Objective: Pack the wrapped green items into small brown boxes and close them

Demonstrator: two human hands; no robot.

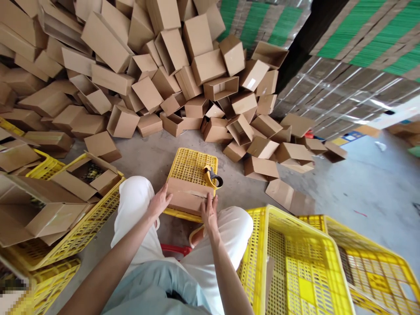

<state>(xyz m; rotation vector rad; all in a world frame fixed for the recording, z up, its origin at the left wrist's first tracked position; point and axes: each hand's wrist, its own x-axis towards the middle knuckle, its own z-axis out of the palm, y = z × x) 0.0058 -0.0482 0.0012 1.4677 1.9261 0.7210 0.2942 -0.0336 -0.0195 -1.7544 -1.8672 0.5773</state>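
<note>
A cardboard box [185,196] lies before my knees with its top flaps folded in and a narrow gap along the seam. It rests on an upturned yellow plastic crate [188,164]. My left hand [159,201] touches the box's left end, fingers stretched along the edge. At the right end, my right hand [210,211] lies against the flaps with its fingers spread. A tape dispenser [212,177] with yellow and black parts sits on the crate just beyond the box, near the right corner. The undersides of both hands are hidden.
Beyond the crate rises a large heap of open cardboard boxes [147,94]. On my left, a yellow crate [98,223] bears open cartons [42,210]. To my right stand yellow crates [305,258]. Wrapped stacks of flat cardboard [344,94] stand at the back right.
</note>
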